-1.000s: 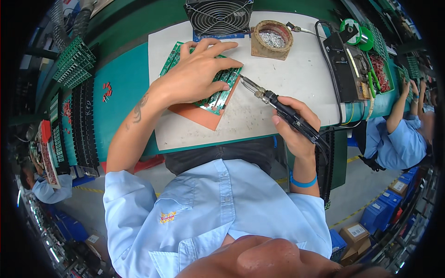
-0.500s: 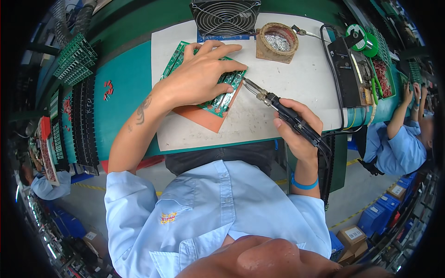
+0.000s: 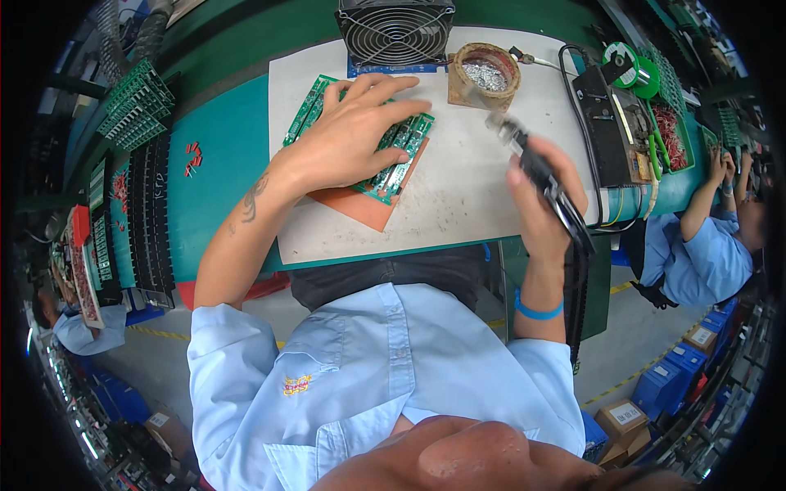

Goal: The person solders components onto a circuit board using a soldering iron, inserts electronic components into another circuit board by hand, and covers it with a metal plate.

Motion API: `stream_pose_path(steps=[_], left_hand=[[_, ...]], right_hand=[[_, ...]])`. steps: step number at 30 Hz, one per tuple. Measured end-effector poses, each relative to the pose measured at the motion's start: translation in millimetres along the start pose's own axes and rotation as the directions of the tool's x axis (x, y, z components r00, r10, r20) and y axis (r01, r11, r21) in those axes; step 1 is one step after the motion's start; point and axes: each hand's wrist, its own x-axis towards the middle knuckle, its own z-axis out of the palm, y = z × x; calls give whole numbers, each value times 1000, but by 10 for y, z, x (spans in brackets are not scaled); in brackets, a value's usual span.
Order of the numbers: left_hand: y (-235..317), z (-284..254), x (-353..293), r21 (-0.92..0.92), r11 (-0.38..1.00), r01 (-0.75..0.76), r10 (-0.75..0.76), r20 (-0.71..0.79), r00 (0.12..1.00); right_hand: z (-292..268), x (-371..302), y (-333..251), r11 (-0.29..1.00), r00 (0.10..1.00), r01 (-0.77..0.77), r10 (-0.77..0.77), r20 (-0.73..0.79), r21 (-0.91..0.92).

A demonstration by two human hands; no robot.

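My left hand (image 3: 348,135) lies with fingers spread over a green circuit board (image 3: 385,186), pressing it down. The board rests at a slant on an orange-brown pad (image 3: 352,214), on a white sheet (image 3: 467,196). In my right hand (image 3: 547,209) is a soldering iron (image 3: 532,159) with a black handle and cord. Its front end is smeared by motion and points up-left toward a round pot (image 3: 512,80) with crumpled silvery material inside. Whether the tip touches the pot, I cannot tell.
A black fan (image 3: 397,34) stands behind the board. At right are a black box (image 3: 610,123), a green solder spool (image 3: 647,78) and a green tray with red parts (image 3: 673,139). Small red components (image 3: 193,158) lie at left. A co-worker (image 3: 696,250) sits at far right.
My right hand has drawn the soldering iron away from the board's right edge, and its front end is now up by the pot. My left hand stays on the board.
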Motion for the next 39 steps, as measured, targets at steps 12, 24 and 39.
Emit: stream_pose_path(steps=[12, 24, 39], left_hand=[[541, 385, -523, 92, 991, 94, -65, -278, 958], [308, 194, -1138, 26, 999, -36, 41, -254, 966], [-230, -306, -1077, -236, 969, 69, -144, -315, 938]], right_hand=[[104, 90, 142, 994, 991, -37, 23, -131, -106], [63, 83, 189, 991, 994, 29, -43, -99, -133], [96, -332, -66, 995, 990, 17, -32, 139, 102]])
